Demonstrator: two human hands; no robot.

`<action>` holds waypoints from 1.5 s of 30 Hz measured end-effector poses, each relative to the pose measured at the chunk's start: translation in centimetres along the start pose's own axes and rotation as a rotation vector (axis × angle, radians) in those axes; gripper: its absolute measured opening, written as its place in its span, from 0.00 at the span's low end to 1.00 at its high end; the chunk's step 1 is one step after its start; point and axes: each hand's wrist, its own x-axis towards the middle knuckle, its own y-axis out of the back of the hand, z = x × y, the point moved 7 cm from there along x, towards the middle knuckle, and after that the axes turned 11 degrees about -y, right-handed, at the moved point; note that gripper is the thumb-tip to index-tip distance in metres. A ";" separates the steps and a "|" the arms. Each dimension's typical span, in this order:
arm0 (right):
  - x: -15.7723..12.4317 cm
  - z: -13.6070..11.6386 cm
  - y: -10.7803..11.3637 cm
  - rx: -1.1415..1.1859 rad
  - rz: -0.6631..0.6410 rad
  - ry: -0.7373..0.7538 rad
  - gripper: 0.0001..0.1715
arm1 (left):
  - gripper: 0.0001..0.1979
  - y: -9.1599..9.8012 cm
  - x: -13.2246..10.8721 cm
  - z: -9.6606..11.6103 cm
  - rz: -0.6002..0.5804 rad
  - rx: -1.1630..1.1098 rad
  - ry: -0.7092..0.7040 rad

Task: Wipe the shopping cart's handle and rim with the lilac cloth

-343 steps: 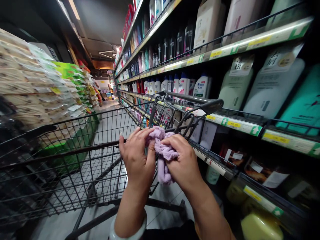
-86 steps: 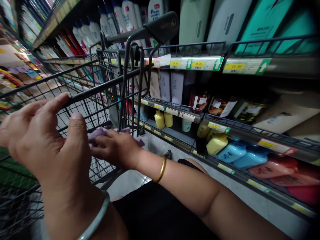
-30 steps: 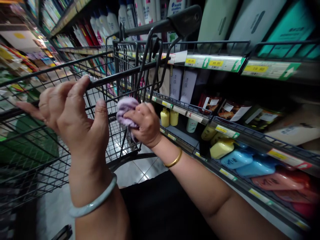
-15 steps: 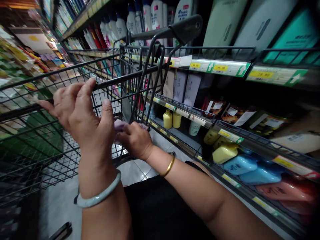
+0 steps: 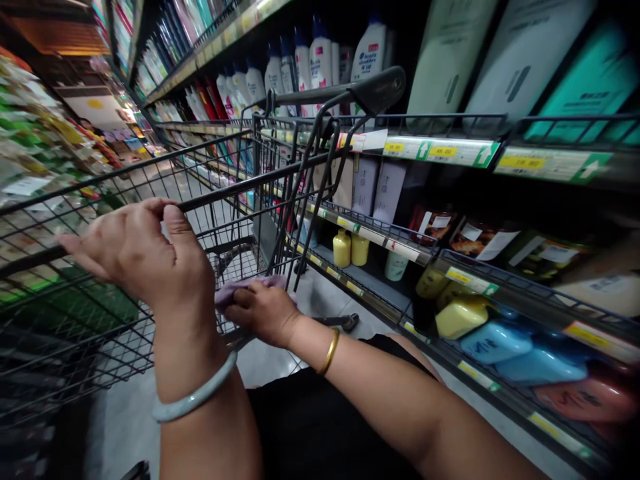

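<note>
A black wire shopping cart (image 5: pixel 235 193) stands in front of me in a shop aisle, its dark handle (image 5: pixel 370 90) up at the right. My left hand (image 5: pixel 143 257) curls over the cart's top side rail and grips it. Lower down, my right hand (image 5: pixel 263 310) presses a crumpled lilac cloth (image 5: pixel 235 290) against the cart's lower rear bars. The cloth shows only partly, between the two hands. A pale green bangle sits on my left wrist and a gold one on my right.
Shelves (image 5: pixel 440 150) with yellow price tags run along the right, close to the cart, holding white bottles (image 5: pixel 320 60), boxes, yellow bottles (image 5: pixel 350 248) and coloured pouches. Stacked packaged goods (image 5: pixel 35 160) line the left. The tiled aisle floor (image 5: pixel 320 293) runs ahead.
My right hand has carried the cloth from the upper rear frame down to the lower bars. My left hand has kept its hold on the top rail. The view has tilted slightly.
</note>
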 end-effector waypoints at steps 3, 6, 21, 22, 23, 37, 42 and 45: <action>0.1 -1.2 -0.6 0.031 -0.029 0.031 0.19 | 0.21 0.0 -0.2 -0.1 -0.021 -0.027 -0.021; 1.0 -1.5 0.7 0.087 0.001 -0.041 0.18 | 0.20 0.3 -0.4 0.2 0.004 -0.031 -0.038; 2.8 4.0 7.6 0.162 0.241 -0.265 0.13 | 0.19 0.6 -1.1 0.9 -0.035 0.003 -0.067; 2.6 3.6 6.9 0.144 0.206 -0.231 0.13 | 0.18 0.6 -1.1 0.9 -0.048 0.009 -0.062; 2.4 2.9 6.0 0.125 0.159 -0.175 0.14 | 0.17 0.6 -1.1 0.9 -0.061 0.013 -0.060; 2.4 4.5 9.4 0.106 0.286 -0.196 0.13 | 0.13 0.7 -1.0 1.2 -0.043 0.003 -0.040; 2.5 4.4 10.5 0.163 0.315 -0.115 0.12 | 0.12 0.8 -1.0 1.4 -0.040 -0.002 -0.059; 2.3 8.2 14.3 0.287 0.551 -0.272 0.11 | 0.12 0.8 -1.1 1.5 -0.038 0.003 -0.058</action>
